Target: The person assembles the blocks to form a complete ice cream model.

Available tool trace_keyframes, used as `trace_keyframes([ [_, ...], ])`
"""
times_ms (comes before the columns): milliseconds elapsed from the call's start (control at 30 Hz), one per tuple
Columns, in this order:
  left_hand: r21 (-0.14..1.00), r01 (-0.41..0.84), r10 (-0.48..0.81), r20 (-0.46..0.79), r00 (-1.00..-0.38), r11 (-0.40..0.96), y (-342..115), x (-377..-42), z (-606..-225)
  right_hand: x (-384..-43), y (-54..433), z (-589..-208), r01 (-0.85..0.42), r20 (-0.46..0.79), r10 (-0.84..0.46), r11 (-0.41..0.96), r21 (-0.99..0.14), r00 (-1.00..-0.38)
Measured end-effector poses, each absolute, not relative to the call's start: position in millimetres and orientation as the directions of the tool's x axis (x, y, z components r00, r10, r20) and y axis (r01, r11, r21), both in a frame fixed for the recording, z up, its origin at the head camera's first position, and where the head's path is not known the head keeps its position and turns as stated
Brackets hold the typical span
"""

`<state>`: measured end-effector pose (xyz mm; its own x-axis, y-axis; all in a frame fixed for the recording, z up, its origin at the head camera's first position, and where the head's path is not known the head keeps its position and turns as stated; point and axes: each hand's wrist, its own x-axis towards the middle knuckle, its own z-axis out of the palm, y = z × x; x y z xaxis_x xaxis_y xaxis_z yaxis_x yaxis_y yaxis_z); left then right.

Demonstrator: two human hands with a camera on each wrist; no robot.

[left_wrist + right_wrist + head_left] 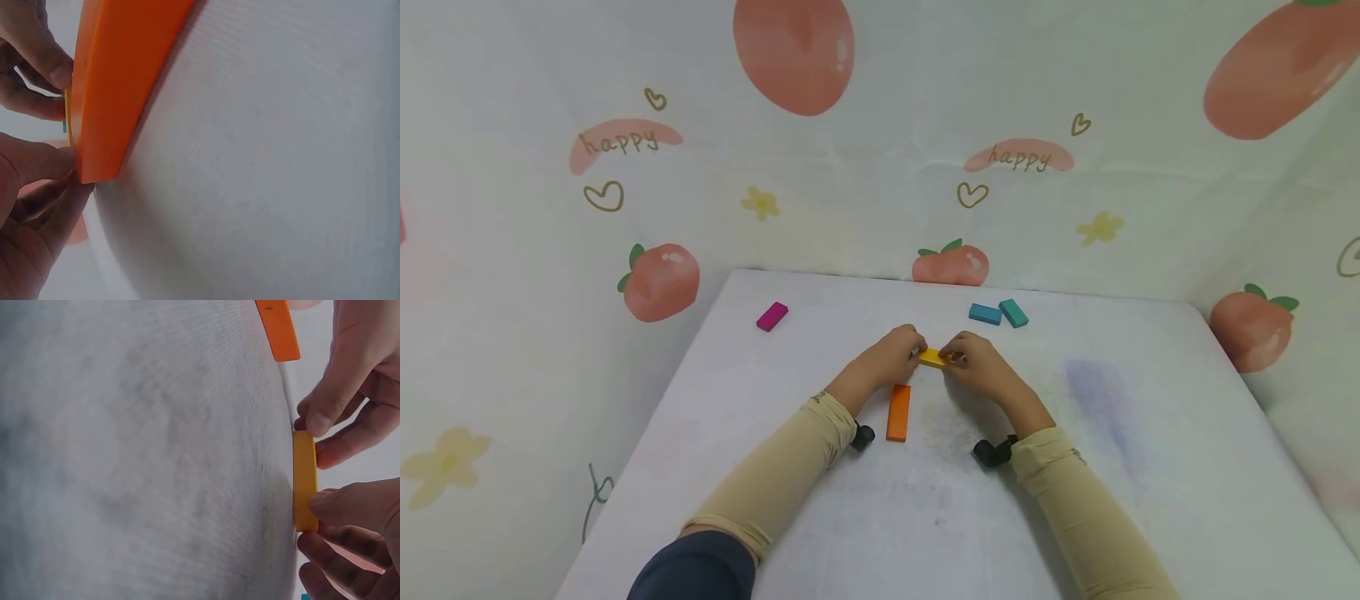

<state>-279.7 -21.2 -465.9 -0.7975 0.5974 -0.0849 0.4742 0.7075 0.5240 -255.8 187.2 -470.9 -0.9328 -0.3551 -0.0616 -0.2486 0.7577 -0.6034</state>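
Both hands are at a yellow block (932,358) lying on the table beyond an orange block. At its left end, the left hand (891,354) pinches it between thumb and fingers. The right hand (981,364) pinches the right end, its thumb on the near side in the right wrist view. A faint line crosses the yellow block (304,469) close to the right thumb. Just nearer than the left hand lies the long orange block (898,412), untouched; in the left wrist view this orange block (125,81) covers most of the yellow one.
A magenta block (772,317) lies at the back left of the white table (1150,500). Toward the back right, a blue block (985,314) and a teal block (1013,313) lie side by side. A printed cloth (865,183) hangs behind the table.
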Motion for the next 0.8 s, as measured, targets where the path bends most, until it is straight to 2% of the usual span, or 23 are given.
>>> trace_keyframes([
  [800,0.539,0.48,0.594,-0.047,-0.803,0.692,-37,-272,-465,-253,169,-468,-0.248,-0.088,-0.378,0.747,-0.617,-0.922],
])
